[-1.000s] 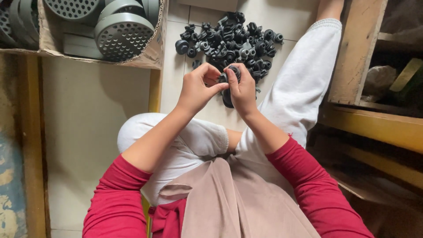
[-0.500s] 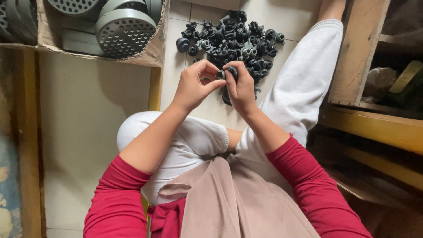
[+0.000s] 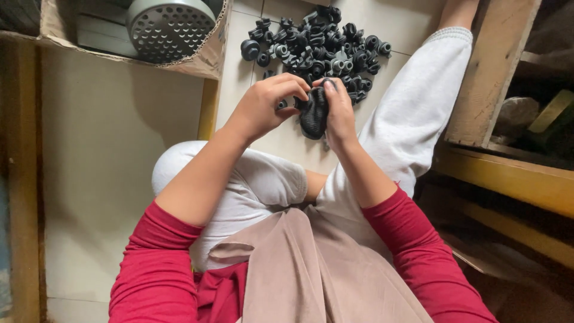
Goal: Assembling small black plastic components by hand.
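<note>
Two hands work one black rubber piece just short of the heap on the tiled floor.

Head view: the right hand [image 3: 342,113] is wrapped around a black rubber part [image 3: 313,113] a little above the middle of the frame, its long axis running roughly up and down the picture, top end toward the pile of black rubber parts [image 3: 320,42] at upper centre. The left hand [image 3: 266,104] comes in from the left, fingertips pinched on the part's upper end, so both hands are together on it. The pile lies just beyond the hands, closer to the right one. A perforated grey metal cover [image 3: 170,27] sits in a cardboard box [image 3: 209,57] at upper left; wooden shelving [image 3: 496,78] stands at right.
</note>
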